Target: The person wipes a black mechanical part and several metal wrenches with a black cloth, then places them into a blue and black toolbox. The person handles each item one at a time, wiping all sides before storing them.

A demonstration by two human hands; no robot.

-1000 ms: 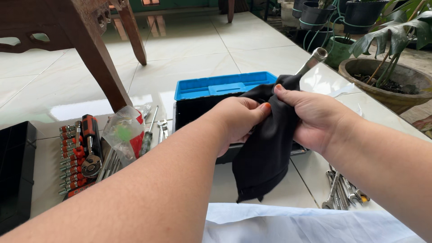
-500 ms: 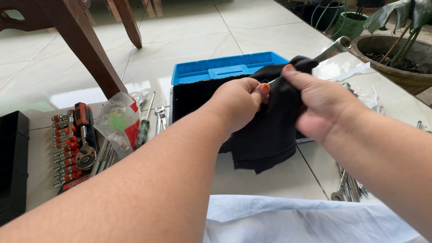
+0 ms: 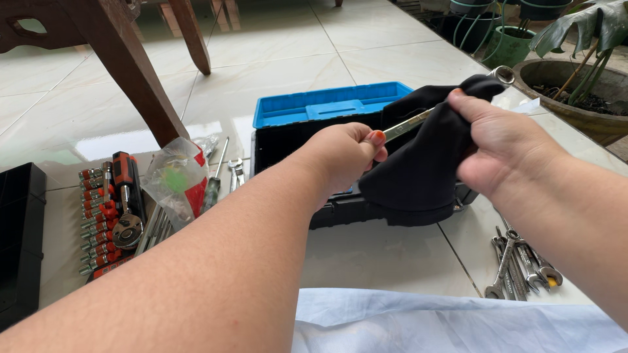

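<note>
I hold a long metal wrench (image 3: 407, 124) in the air over the open toolbox (image 3: 307, 131), slanting up from lower left to upper right. My left hand (image 3: 343, 157) is closed around its lower end, thumb and fingers pinched on the shaft. My right hand (image 3: 504, 147) is closed around a black cloth (image 3: 418, 170) that is wrapped over the upper part of the wrench; only the ring end pokes out above the cloth at the top right. The rest of the cloth hangs down in front of the toolbox.

The toolbox is black with a blue tray (image 3: 320, 104) inside, and it sits on the pale tiled floor (image 3: 275, 72) just beyond my hands. To my left lie a red and black socket set (image 3: 104, 209) with a ratchet on it, a clear plastic bag (image 3: 175, 183) with something red and green inside, a screwdriver (image 3: 212, 186) and a small wrench. A black case (image 3: 19, 242) is at the far left edge. To my right, near my forearm, a bunch of wrenches (image 3: 520, 265) lies on the floor. A white cloth (image 3: 445, 320) is spread closest to me. A dark wooden chair leg (image 3: 131, 72) stands at the upper left, and potted plants (image 3: 575, 59) are at the upper right.
</note>
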